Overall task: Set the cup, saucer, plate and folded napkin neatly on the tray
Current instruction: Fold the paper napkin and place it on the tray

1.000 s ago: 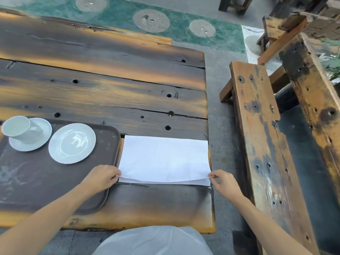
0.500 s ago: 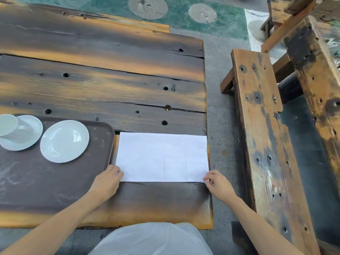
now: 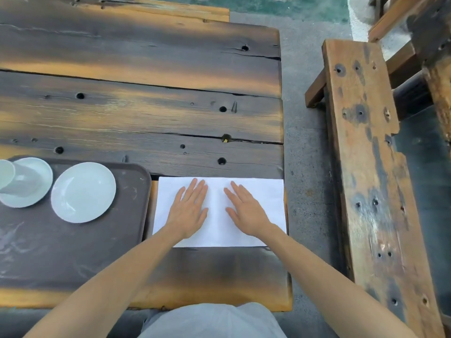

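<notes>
On rough plank table (image 3: 146, 118): left hand (image 3: 188, 211), right hand (image 3: 246, 211) spread flat, pressing white rectangular napkin (image 3: 217, 215).

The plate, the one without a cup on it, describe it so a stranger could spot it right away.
Start at the dark brown tray on the left of the wooden table. Two pale round dishes sit along its far edge. The plate is the right one, lying bare, while the saucer left of it carries the cup.
</notes>
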